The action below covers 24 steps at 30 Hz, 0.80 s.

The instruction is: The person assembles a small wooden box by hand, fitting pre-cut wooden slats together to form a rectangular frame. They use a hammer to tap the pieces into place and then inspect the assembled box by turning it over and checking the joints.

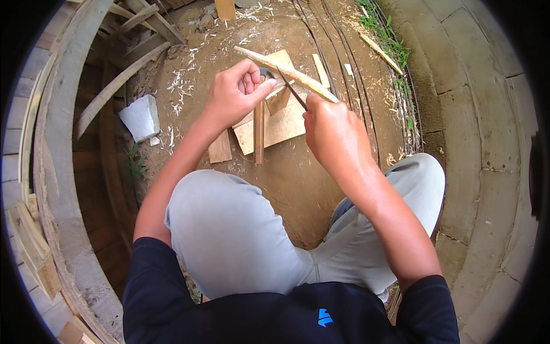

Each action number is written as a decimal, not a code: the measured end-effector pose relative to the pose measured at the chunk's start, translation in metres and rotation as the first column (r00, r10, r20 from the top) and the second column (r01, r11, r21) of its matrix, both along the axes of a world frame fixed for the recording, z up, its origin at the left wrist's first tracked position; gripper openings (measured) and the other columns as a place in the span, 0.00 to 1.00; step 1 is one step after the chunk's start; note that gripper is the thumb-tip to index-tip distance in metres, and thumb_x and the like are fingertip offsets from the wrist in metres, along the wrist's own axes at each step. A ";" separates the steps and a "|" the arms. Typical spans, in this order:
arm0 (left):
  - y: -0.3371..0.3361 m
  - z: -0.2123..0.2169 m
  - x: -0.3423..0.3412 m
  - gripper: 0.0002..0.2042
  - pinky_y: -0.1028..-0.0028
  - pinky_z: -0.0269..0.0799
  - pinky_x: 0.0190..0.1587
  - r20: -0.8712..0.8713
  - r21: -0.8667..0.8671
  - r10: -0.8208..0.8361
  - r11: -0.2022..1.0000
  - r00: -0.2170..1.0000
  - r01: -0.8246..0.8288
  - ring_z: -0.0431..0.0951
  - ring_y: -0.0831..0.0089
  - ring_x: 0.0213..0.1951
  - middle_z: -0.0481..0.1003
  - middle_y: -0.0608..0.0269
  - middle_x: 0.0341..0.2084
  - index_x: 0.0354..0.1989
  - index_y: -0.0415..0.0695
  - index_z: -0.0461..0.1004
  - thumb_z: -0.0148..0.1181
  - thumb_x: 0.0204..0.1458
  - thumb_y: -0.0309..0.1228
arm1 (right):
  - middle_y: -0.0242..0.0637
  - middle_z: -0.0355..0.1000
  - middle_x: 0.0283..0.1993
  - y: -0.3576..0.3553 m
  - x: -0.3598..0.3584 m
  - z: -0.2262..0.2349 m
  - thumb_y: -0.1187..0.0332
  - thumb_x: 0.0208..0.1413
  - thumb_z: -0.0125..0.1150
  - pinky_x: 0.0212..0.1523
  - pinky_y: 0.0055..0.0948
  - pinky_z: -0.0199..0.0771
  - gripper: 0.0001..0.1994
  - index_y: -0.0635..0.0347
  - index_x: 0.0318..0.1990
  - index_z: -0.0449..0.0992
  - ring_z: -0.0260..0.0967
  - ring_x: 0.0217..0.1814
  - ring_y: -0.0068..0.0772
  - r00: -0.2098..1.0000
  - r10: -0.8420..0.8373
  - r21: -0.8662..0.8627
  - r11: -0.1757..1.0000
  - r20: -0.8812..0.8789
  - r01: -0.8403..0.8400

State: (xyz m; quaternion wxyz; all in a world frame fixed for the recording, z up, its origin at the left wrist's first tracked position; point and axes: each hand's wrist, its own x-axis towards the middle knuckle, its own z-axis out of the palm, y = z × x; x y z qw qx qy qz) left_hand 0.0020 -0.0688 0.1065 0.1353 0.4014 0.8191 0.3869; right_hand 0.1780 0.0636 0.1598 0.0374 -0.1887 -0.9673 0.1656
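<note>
My right hand [339,129] is closed around the near end of a thin dark blade [292,89]; its handle is hidden in the fist. A long pale wood strip [286,70] slants across just beyond the blade, its near end against my right knuckles. Opposite, my left hand [235,89] has curled fingers, with the thumb pointing toward the blade. A thin pale sliver [279,90] shows by that thumb; I cannot tell whether it is pinched. Below the hands, a wood block [278,104] and a narrow brown stick [259,137] rest on a flat board [283,127].
A white stone block [140,118] sits on the dirt at left, near scattered shavings [181,80]. Dark cables [355,69] run along the right, beside grass and a paved edge [464,114]. My knees [223,229] flank the near ground. Timber [57,172] lines the left.
</note>
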 end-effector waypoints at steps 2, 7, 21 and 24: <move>0.002 0.029 -0.006 0.15 0.78 0.69 0.24 -0.047 -0.177 -0.224 0.961 0.973 0.213 0.73 0.81 0.21 0.77 0.66 0.21 0.34 0.44 0.78 0.63 0.58 0.45 | 0.58 0.74 0.25 0.000 0.001 -0.002 0.74 0.55 0.57 0.32 0.53 0.77 0.04 0.66 0.34 0.73 0.77 0.31 0.60 0.999 -0.024 -0.048 0.999 -0.022 0.023; 0.017 0.070 0.014 0.32 0.71 0.78 0.25 0.668 -0.522 -0.049 0.680 0.743 0.514 0.80 0.67 0.21 0.80 0.53 0.25 0.41 0.35 0.78 0.37 0.67 0.55 | 0.62 0.73 0.24 -0.004 -0.001 0.009 0.73 0.55 0.55 0.34 0.55 0.76 0.05 0.68 0.33 0.73 0.76 0.31 0.64 0.995 -0.098 -0.178 0.980 -0.020 0.093; 0.046 0.076 0.059 0.37 0.69 0.81 0.23 0.702 -0.568 0.259 0.766 0.663 0.302 0.83 0.63 0.22 0.81 0.48 0.29 0.41 0.28 0.78 0.37 0.63 0.58 | 0.63 0.74 0.31 -0.002 0.011 0.006 0.72 0.55 0.60 0.35 0.52 0.78 0.14 0.71 0.40 0.62 0.77 0.36 0.65 0.998 -0.056 -0.521 0.853 -0.022 0.036; 0.049 0.077 0.060 0.31 0.70 0.82 0.24 0.724 -0.566 0.289 0.768 0.627 0.300 0.83 0.64 0.22 0.81 0.47 0.33 0.41 0.31 0.79 0.41 0.64 0.53 | 0.61 0.73 0.37 0.000 0.014 0.011 0.77 0.50 0.64 0.37 0.45 0.81 0.16 0.72 0.41 0.62 0.78 0.39 0.60 0.999 -0.032 -0.524 0.851 0.019 0.037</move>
